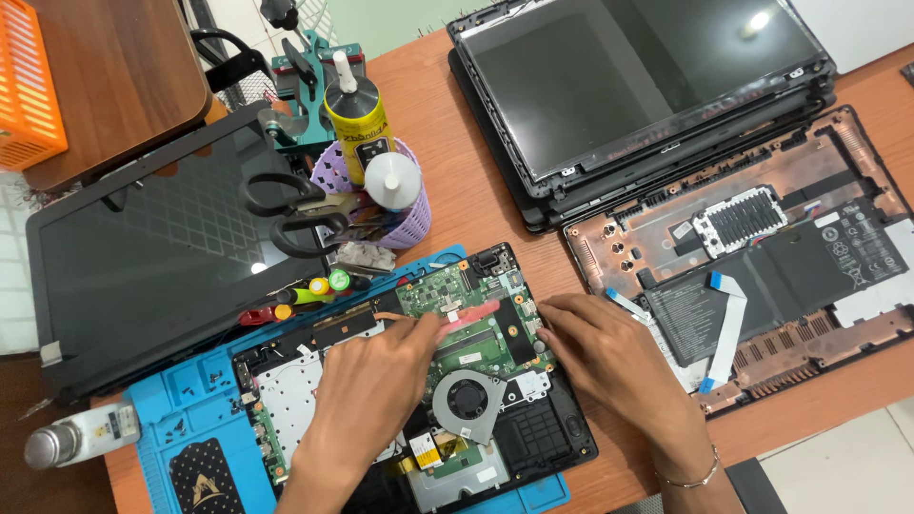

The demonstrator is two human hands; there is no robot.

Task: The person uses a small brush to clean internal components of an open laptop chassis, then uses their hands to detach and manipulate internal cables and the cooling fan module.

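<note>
We have the opened laptop base [409,400] lying on the blue repair mat [190,428], at about 6 o'clock on the wooden surface [476,190]. Its green motherboard [457,314] sits in the upper middle of the chassis, with the cooling fan [466,400] just below it and the copper heat pipe [395,316] running off toward 9 o'clock. Our left hand [367,390] rests over the board's left part, fingers [428,328] extended and pressing flat near the heat pipe, grasping nothing. Our right hand [600,352] lies at the board's 3 o'clock edge, fingertips [545,335] curled onto the rim; whether they pinch a part there we cannot tell. Judgement: the board seems to be worked on at its edges, so we should keep pressure even on both sides, avoid bending the heat pipe, and mind the ribbon connectors. Loose screws [176,430] lie on the mat at 8 o'clock; keep sleeves off them. A second laptop bottom shell [762,276] with white-blue ribbon cable [728,328] lies at 3 o'clock, stacked screen panels [628,86] at 1 o'clock, scissors [286,214] at 10 o'clock.
</note>
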